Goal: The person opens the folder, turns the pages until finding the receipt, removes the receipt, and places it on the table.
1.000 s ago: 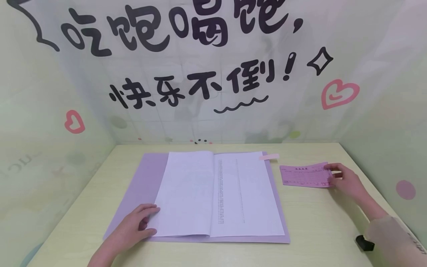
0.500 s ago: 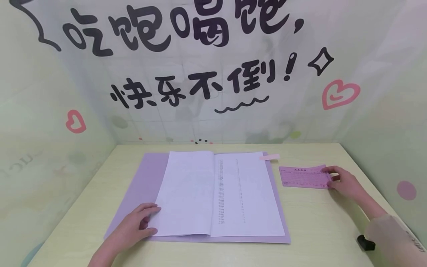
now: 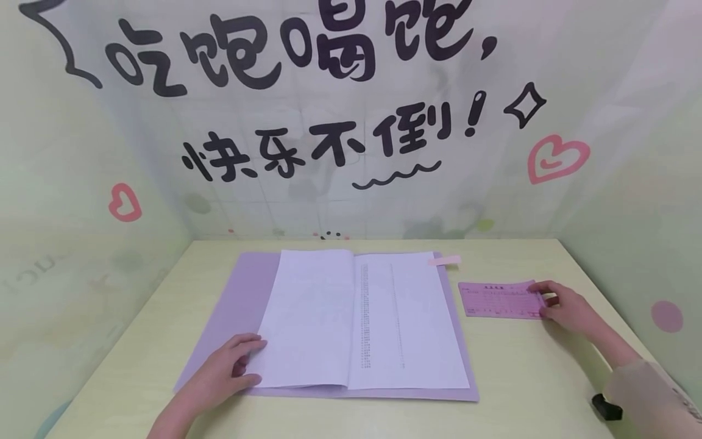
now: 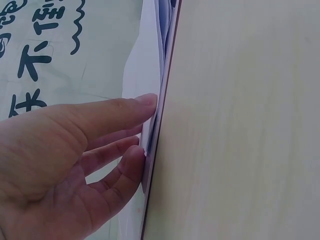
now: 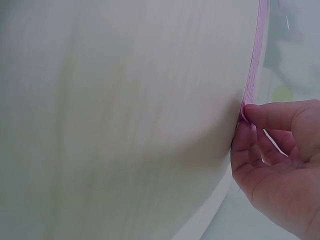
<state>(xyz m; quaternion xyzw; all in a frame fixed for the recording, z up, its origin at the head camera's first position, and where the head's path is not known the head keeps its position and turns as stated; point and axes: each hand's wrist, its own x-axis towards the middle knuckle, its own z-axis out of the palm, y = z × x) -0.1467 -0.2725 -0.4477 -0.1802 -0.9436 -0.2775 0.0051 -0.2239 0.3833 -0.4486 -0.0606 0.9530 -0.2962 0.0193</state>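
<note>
A purple folder (image 3: 255, 274) lies spread on the table, and on it is an open booklet of white sheets (image 3: 307, 317), its right page (image 3: 433, 341) carrying a printed list. My left hand (image 3: 222, 372) rests at the lower left of the booklet, thumb and fingers spread apart. In the left wrist view its thumb tip touches the white page (image 4: 145, 65) near the edge, with the other fingertips beside it. To the right, a pink printed form slip (image 3: 496, 300) is pinched at its right end by my right hand (image 3: 570, 311), thumb below and fingers above in the head view.
A pale pink tab (image 3: 445, 261) sticks out at the folder's upper right. A small black object (image 3: 607, 407) sits near my right sleeve (image 3: 652, 390). Printed curtains (image 3: 329, 207) close in the table (image 3: 521, 390) at the back and sides.
My right hand has brought the pink form slip slightly nearer to me. The left hand stays in its place at the page edge. The head view has tilted a little.
</note>
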